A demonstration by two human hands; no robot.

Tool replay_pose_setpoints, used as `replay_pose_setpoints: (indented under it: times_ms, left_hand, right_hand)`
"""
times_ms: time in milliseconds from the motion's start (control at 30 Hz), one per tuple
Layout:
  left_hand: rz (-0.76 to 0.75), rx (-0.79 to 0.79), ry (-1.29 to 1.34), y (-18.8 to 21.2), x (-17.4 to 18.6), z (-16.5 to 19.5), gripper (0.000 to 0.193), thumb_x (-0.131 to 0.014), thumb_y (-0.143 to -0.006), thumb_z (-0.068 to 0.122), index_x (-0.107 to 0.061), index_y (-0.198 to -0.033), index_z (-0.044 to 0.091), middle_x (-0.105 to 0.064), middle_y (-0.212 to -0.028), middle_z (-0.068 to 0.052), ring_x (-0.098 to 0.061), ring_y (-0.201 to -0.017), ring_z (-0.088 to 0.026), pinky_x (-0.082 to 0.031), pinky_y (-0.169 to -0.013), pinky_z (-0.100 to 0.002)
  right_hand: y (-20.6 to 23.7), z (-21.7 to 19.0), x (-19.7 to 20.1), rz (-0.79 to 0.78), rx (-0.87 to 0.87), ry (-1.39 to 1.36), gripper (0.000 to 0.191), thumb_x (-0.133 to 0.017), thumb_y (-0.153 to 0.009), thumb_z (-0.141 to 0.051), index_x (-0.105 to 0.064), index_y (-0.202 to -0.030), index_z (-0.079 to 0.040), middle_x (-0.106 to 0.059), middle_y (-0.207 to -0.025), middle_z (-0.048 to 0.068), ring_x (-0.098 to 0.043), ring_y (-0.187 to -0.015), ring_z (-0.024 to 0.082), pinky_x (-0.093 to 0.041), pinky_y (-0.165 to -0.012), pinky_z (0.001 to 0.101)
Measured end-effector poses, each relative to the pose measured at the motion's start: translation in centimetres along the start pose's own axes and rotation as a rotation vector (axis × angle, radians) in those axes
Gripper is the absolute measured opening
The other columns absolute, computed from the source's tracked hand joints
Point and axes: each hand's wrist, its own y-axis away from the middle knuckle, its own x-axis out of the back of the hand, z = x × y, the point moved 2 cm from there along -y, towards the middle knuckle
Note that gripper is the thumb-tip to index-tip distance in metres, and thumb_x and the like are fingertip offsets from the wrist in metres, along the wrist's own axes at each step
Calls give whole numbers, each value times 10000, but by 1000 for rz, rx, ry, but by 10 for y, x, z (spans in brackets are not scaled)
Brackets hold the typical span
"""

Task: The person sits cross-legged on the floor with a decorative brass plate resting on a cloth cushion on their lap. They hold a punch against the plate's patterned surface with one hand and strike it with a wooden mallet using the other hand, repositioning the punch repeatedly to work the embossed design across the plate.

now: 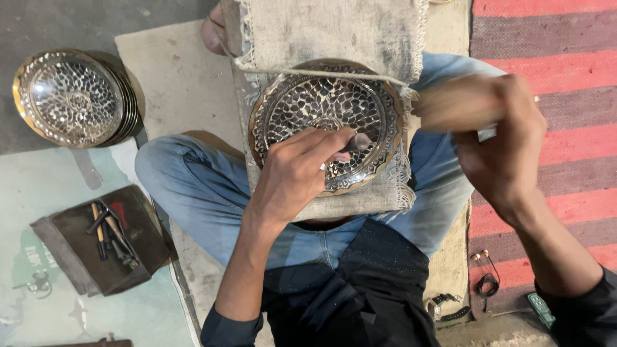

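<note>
The engraved plate (328, 122) lies under the left hand (292, 173), right hand (504, 144) beside.

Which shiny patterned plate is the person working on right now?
The plate on the cloth over the lap, under the left hand holding a tool. The other plates sit stacked on the floor, untouched.

Light: we saw soft, even, moderately bright light.
Glare: we noted highlights on the plate (326, 122) and stacked plates (71, 97).
Blur: our right hand (504, 144) and its wooden mallet (457, 104) were motion-smeared.
</note>
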Motion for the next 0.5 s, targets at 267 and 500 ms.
replay_pose_setpoints:
  times_ms: [267,500]
  left_hand:
    - [-9,-1,20,1,1,-2,468,-631,-825,-178,-665,-1253,7,-759,-1068,-120,-764,-979,-242,-639,-858,-359]
    - [-13,-14,16,2,0,-4,500,-599,-819,-184,-662,-1272,18,-762,-1090,-121,-768,-980,-229,-650,-863,-347]
  right_hand:
    - [-3,-4,-2,-22,56,107,474,-693,-810,133,-615,-1226,-78,-610,-1141,154,-647,-1062,370,-534,-887,444]
    - [-5,-8,-1,29,-101,-168,374,-758,-832,-5,-574,-1146,-91,-551,-1141,65,-599,-1047,257,-510,-847,400]
